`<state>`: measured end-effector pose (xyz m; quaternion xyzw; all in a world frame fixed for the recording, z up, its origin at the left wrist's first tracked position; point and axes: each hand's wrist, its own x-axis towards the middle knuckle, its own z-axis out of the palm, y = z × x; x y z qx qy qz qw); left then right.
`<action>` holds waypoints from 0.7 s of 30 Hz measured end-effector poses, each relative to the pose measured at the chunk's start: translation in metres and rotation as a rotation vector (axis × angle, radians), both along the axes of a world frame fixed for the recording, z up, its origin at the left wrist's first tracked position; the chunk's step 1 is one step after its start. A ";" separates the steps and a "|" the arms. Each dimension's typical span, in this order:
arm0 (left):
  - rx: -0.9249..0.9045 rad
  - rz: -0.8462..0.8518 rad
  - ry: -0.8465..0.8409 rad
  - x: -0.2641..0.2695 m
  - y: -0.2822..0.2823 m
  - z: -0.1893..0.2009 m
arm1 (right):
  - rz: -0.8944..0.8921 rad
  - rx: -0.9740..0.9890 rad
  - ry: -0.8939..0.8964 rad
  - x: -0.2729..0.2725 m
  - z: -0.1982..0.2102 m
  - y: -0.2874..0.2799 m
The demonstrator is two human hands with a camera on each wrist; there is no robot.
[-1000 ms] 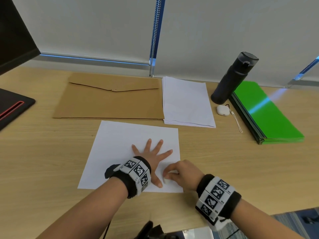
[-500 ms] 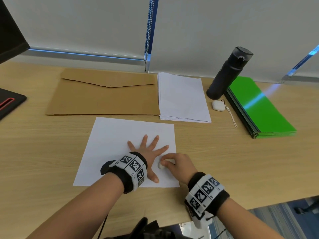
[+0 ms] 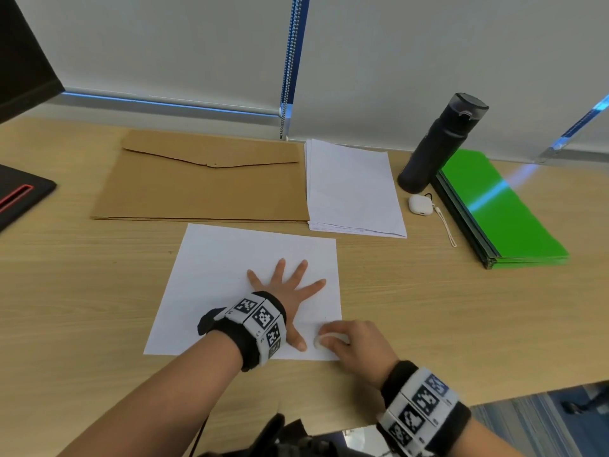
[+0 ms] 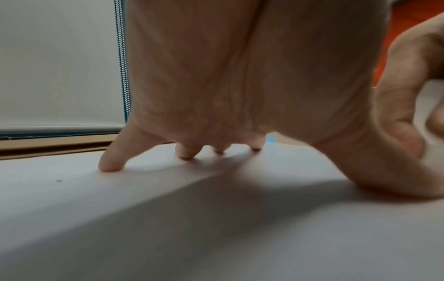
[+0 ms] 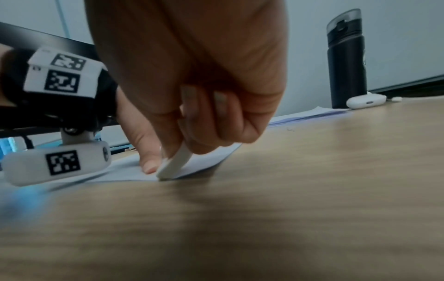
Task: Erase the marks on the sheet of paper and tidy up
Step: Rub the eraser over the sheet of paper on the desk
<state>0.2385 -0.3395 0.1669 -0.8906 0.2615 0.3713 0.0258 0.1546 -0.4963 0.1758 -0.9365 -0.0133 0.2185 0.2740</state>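
A white sheet of paper [image 3: 230,278] lies on the wooden desk in front of me. My left hand [image 3: 290,291] lies flat on the sheet with its fingers spread, pressing it down; the left wrist view shows the fingertips [image 4: 108,167] on the paper [image 4: 216,228]. My right hand [image 3: 356,347] pinches a flat white eraser [image 3: 319,341] and holds its edge against the sheet's near right corner. In the right wrist view the eraser [image 5: 175,163] touches the paper [image 5: 204,161] right by the left thumb. I can make out no marks on the sheet.
Behind the sheet lie a brown envelope [image 3: 204,186] and a stack of white paper [image 3: 352,189]. To the right stand a dark bottle [image 3: 441,143], a small white case [image 3: 420,205] with a cord, and green folders [image 3: 501,209]. A black object [image 3: 19,192] sits far left.
My right hand has slid the eraser forward and then back toward the sheet's near right corner. My left hand has stayed flat on the paper. The head view shifted slightly.
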 end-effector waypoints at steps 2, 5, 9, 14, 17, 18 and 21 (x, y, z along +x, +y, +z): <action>-0.002 0.001 0.003 0.000 0.000 -0.001 | 0.038 -0.028 0.065 -0.004 0.003 -0.005; -0.005 -0.001 0.001 0.001 0.000 -0.001 | -0.007 0.005 0.069 0.011 0.008 0.000; -0.009 0.000 0.003 0.001 0.000 -0.001 | -0.075 0.065 0.041 0.005 0.008 0.004; -0.061 0.018 0.034 -0.001 0.001 0.001 | -0.052 0.136 0.100 -0.018 0.010 -0.016; -0.167 0.058 0.063 -0.005 -0.004 0.001 | -0.239 0.249 -0.046 -0.009 0.006 -0.019; -0.218 0.097 0.062 -0.007 -0.006 0.000 | -0.289 0.272 -0.087 -0.005 0.004 -0.018; -0.214 0.102 0.038 -0.009 -0.010 -0.004 | -0.319 0.287 -0.130 0.007 -0.001 -0.010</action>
